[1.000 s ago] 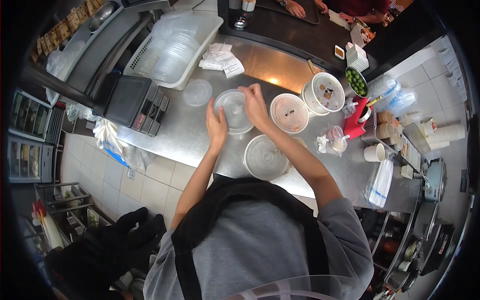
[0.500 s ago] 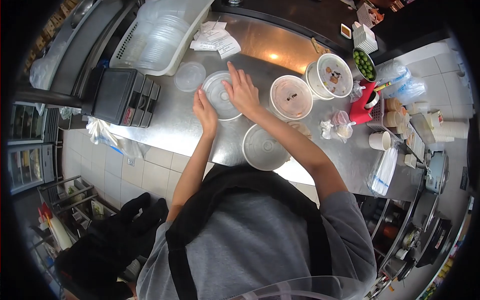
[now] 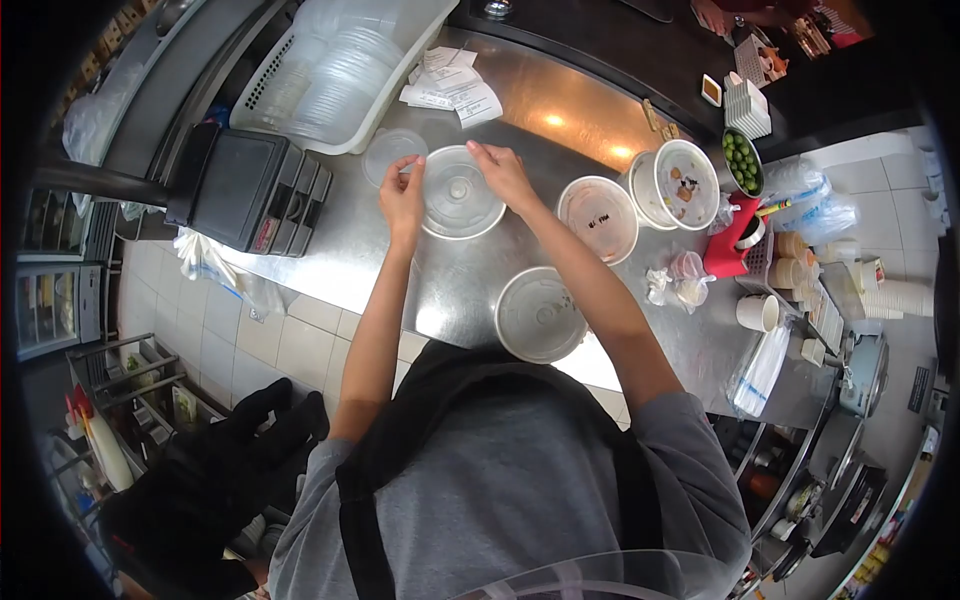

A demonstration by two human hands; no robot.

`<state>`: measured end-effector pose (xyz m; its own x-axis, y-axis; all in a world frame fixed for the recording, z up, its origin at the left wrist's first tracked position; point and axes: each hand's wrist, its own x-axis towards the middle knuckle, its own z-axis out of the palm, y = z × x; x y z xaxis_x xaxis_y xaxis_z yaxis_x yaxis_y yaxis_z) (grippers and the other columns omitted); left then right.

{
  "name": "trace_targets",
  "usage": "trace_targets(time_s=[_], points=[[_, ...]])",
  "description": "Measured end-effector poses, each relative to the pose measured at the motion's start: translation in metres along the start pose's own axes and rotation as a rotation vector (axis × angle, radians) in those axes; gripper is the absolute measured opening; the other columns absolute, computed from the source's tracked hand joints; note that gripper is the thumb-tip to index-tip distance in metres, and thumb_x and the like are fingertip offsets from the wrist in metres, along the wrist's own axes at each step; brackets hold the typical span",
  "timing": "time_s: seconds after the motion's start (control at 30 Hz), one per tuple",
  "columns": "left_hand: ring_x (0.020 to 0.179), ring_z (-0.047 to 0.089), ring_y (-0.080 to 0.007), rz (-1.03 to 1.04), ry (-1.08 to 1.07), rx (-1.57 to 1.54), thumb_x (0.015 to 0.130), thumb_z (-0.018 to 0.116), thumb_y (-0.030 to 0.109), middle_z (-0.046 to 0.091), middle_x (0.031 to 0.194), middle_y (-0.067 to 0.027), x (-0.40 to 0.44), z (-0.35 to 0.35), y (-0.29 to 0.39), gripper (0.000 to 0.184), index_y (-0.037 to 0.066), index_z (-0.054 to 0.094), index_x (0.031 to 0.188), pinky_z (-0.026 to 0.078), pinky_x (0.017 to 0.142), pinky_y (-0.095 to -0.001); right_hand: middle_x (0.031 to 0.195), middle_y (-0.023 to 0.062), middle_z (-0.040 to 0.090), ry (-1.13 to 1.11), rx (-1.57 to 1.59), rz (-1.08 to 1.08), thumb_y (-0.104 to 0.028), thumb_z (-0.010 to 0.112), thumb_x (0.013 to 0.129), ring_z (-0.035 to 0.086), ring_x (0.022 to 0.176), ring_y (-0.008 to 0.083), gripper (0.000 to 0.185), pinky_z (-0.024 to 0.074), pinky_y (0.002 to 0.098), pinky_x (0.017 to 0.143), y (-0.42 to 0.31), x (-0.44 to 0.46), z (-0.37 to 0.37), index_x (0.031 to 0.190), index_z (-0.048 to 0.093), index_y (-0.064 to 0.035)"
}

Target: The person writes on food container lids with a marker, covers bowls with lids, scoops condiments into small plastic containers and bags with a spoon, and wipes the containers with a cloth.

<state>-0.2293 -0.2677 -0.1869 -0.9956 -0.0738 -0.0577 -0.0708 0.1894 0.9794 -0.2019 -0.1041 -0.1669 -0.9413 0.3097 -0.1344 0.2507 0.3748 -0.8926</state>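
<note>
Left hand [image 3: 402,205] and right hand [image 3: 507,178] at a lidded bowl's [image 3: 460,208] rim.

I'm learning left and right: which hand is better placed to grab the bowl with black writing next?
Probably the right hand: it's nearer the bowl with black writing. The left hand is farther off, across the bowl between them.

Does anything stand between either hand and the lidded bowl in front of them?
Nothing visible does. The left hand and right hand are both at the rim of the lidded bowl, on either side. The loose round lid appears partly behind the left hand, not in between.
</note>
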Motion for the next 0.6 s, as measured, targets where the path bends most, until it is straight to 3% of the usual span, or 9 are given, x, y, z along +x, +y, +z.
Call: trace_targets(time_s=[0.07,0.27,0.37,0.47,0.6], points=[[0.061,0.049,-0.0106,-0.010,-0.016,0.003,0.083,0.062,0.027,0.057,0.065,-0.0026,0.000,0.001,0.002,0.029,0.000,0.064,0.093,0.041,0.061,-0.0247,0.061,0.0110,0.058,-0.031,-0.022,0.031,-0.044,0.051,0.086,0.054,0.060,0.0192,0.047,0.0423,0.0353,0.061,0.002,0.004,-0.001,0.082,0.063,0.0013],[0.077,0.056,-0.0124,-0.028,-0.077,-0.073,0.084,0.060,0.025,0.063,0.086,-0.0078,0.013,0.006,-0.017,0.029,0.000,0.065,0.096,0.043,0.071,-0.0245,0.058,0.0068,0.053,-0.060,0.247,0.029,-0.043,0.051,0.087,0.046,0.059,0.0119,0.048,0.0395,0.0326,0.057,0.025,0.018,0.011,0.075,0.061,0.0023],[0.082,0.056,-0.0137,-0.060,-0.148,-0.092,0.086,0.056,0.026,0.062,0.096,-0.0093,0.017,0.006,-0.017,0.031,0.000,0.064,0.100,0.043,0.076,-0.0255,0.066,0.0073,0.059,-0.054,0.220,0.003,-0.039,0.052,0.087,0.051,0.064,0.0123,0.042,0.0424,0.0305,0.062,0.025,0.018,0.012,0.083,0.063,0.0016],[0.087,0.056,-0.0145,0.161,-0.313,-0.207,0.089,0.051,0.027,0.060,0.102,-0.0094,0.019,0.004,-0.011,0.033,0.001,0.062,0.105,0.042,0.081,-0.0261,0.084,0.0022,0.063,0.017,0.388,-0.201,-0.033,0.053,0.089,0.053,0.077,0.0076,0.036,0.0441,0.0246,0.071,0.010,0.004,0.013,0.097,0.064,0.0002],[0.099,0.052,-0.0130,-0.167,-0.480,-0.311,0.092,0.046,0.031,0.058,0.109,-0.0075,0.021,0.000,-0.001,0.040,-0.001,0.056,0.114,0.040,0.088,-0.0259,0.087,0.0017,0.064,0.050,0.430,-0.066,-0.029,0.061,0.085,0.054,0.079,0.0068,0.030,0.0450,0.0248,0.072,0.021,0.005,0.016,0.096,0.065,-0.0020]])
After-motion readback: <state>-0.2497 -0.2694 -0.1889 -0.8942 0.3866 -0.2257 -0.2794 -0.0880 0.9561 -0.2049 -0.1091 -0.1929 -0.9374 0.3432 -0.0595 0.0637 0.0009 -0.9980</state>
